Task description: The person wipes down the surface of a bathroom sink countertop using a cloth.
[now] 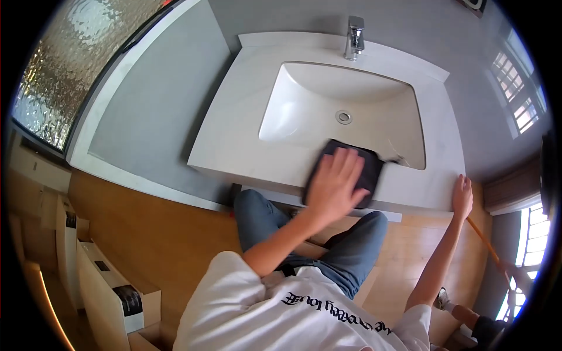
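A white countertop [231,131] with a set-in white sink basin [310,102] spans the middle of the view. My left hand [336,181] lies palm down, fingers somewhat spread, on a dark cloth [370,175]. The cloth covers part of the counter's front edge, just below the basin. At the counter's right front corner, my right hand [462,196] has its fingers curled against the edge. What its palm touches is partly hidden.
A chrome faucet [354,38] stands behind the basin. My bent legs [357,245] are under the counter front. Boxes [108,286] stand at lower left. An orange stick [489,248] slants down beside my right wrist, near another person's leg [465,316] at lower right.
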### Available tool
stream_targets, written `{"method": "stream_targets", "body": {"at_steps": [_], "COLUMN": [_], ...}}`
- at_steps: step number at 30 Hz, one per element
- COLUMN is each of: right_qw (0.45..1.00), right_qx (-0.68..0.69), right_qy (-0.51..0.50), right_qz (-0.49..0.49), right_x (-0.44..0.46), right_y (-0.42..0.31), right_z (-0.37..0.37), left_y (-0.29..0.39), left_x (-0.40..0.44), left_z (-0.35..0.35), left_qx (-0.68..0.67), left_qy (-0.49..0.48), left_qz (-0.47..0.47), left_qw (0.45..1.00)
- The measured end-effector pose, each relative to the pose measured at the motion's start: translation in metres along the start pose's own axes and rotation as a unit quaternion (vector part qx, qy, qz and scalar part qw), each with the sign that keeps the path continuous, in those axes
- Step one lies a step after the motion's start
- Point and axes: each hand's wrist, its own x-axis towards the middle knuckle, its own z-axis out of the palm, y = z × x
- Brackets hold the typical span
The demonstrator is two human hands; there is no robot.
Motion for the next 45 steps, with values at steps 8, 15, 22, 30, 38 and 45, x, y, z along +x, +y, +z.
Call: {"method": "stream_targets", "body": {"at_steps": [8,15,22,30,38,45], "right_qw": [1.0,0.999,0.999,1.0,1.0,1.0], "right_qx": [-0.012,-0.035,-0.019,0.0,-0.01,-0.005], "right_qy": [0.001,0.001,-0.007,0.007,0.006,-0.003], "right_qz": [0.014,0.023,0.028,0.001,0.009,0.009], "right_x": [-0.006,-0.01,-0.007,0.009,0.012,0.018], "right_y": [-0.011,-0.023,-0.018,0.007,0.008,0.012], "right_z": [-0.005,-0.012,-0.012,0.001,0.001,0.004], "left_y": [-0.158,-0.035,0.081,-0.006,-0.176,-0.229], "left_x": [-0.083,-0.009,0.041,-0.01,-0.103,-0.074], "left_z": [-0.066,-0.016,0.081,0.011,-0.087,-0.087], "left_qx": [0.208,0.107,-0.001,-0.033,0.172,0.261], "left_qy": [0.09,0.04,0.039,0.043,0.071,0.029], "left_qz": [-0.232,-0.077,0.062,-0.022,-0.23,-0.423], "left_qw": [0.946,0.99,0.997,0.998,0.955,0.867]}}
